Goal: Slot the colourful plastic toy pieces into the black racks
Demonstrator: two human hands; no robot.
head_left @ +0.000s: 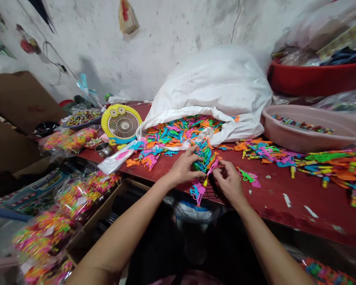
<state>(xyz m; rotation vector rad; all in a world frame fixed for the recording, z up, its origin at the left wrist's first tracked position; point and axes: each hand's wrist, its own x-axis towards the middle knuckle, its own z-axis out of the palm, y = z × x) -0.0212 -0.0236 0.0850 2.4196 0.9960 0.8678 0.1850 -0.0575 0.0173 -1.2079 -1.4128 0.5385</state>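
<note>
At the near edge of the red table (284,186), the person's left hand (184,168) rests with its fingers curled over a small bundle of coloured plastic toy pieces (204,156), gripping it from the left. The right hand (230,182) sits just beside it on the right, fingertips pinching a pink piece (213,165) at the bundle's near end. A blue and pink piece (197,191) hangs over the table edge just below the two hands, and a green and pink one (248,177) lies loose to the right of the right hand.

Beyond the hands, a big white sack (213,83) lies on its side with its mouth open toward the person; a heap of orange, blue, green and pink pieces (178,132) spills out of it onto the table. To the left of the sack stands a small yellow fan (121,124), with clear bags of coloured bits (68,139) further left. On the right, a pink basin (299,136) holds a thin scatter of small coloured parts, and behind it a red tub (317,77) is piled with plastic bags. More toy pieces lie in a spread (329,162) along the table's right side. Below the table on the left, an open cardboard box (106,215) sits among more filled clear bags (77,194).
</note>
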